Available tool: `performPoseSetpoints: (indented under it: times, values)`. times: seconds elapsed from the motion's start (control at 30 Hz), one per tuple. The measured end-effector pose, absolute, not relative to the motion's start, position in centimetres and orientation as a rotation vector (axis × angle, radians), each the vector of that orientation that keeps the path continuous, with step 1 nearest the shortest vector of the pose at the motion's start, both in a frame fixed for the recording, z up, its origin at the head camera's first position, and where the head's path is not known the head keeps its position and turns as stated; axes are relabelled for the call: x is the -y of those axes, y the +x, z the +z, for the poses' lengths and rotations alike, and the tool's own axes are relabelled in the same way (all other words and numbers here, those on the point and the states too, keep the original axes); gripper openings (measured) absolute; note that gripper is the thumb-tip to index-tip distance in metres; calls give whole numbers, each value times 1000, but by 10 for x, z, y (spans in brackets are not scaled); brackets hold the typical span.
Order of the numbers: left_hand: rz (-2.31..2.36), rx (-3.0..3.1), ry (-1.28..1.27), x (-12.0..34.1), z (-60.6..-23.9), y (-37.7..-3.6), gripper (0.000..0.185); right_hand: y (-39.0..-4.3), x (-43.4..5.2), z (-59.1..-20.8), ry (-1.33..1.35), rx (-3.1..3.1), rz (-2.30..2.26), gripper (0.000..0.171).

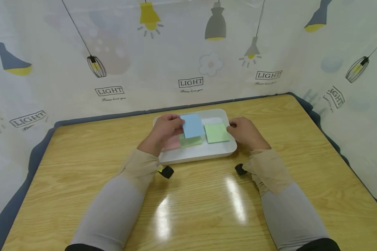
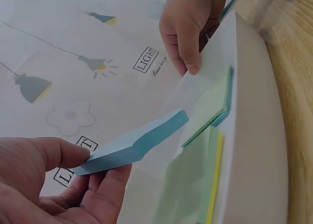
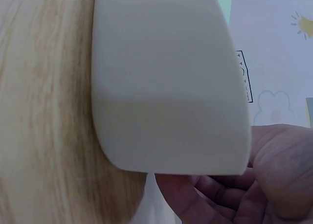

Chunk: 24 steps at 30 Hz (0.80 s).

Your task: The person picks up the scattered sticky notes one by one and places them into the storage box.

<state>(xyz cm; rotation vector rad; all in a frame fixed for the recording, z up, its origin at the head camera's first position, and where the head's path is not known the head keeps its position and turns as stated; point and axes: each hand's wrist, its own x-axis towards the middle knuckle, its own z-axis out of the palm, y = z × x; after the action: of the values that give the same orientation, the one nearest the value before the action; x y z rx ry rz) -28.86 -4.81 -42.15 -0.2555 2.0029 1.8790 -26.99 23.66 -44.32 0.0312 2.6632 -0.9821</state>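
Note:
My left hand [image 1: 166, 130] pinches a thick blue sticky-note pad [image 1: 193, 125] between thumb and fingers, above the white tray [image 1: 201, 156]. In the left wrist view the blue pad [image 2: 137, 143] is tilted and clear of the other pads. At the tray's right end my right hand [image 1: 245, 131] grips the rim, thumb on the inner side, fingers outside. Near it in the tray lies a light green pad [image 1: 216, 133] with a blue layer beneath. Another green pad [image 2: 188, 177], backed by yellow, lies beside it. A pink pad [image 1: 172, 143] is partly hidden by my left hand.
The tray stands on a wood-grain table [image 1: 201, 202] near its far edge. Behind the table hangs a pale curtain [image 1: 163, 62] printed with lamps. A small black wrist camera [image 1: 166, 172] sits under the left wrist, another black camera [image 1: 240, 169] under the right.

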Motion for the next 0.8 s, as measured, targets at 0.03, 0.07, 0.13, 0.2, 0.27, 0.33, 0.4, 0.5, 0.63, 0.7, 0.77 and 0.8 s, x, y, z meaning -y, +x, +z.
performPoseSetpoints:
  times: [0.03,0.07,0.13,0.2,0.27,0.33,0.4,0.5,0.63,0.7,0.77,0.8]
  values:
    - [1895,-1985,-247,44,-423,-289,38,-270,-237,-443,25,-2665,-985,45]
    - [1907,-1970,-242,40,-423,-290,37,-270,-236,-443,19,-2666,-990,45]
    - [1924,-1946,-242,32,-425,-291,34,-270,-236,-442,6,-2669,-996,45]
    - [1925,-1934,-249,24,-426,-292,29,-270,-236,-441,5,-2669,-1002,45]
    - [1925,-1933,-246,17,-428,-294,23,-270,-236,-442,3,-2671,-1007,45]
    - [1922,-1939,-239,9,-430,-296,19,-271,-236,-443,4,-2675,-1002,45]
    - [1920,-1949,-227,0,-432,-297,19,-272,-236,-444,3,-2681,-1001,44]
    - [1885,-1976,-209,-11,-434,-298,25,-272,-237,-446,-1,-2687,-1003,42]
    - [1828,-1984,-215,-22,-437,-299,33,-270,-237,-448,-10,-2688,-1025,40]
    - [1814,-1985,-226,-26,-438,-300,33,-270,-238,-448,-9,-2688,-1029,40]
    - [1807,-1991,-233,-29,-439,-301,33,-270,-239,-448,-6,-2688,-1028,40]
    - [1802,-1997,-232,-30,-440,-301,33,-270,-240,-448,-6,-2688,-1028,40]
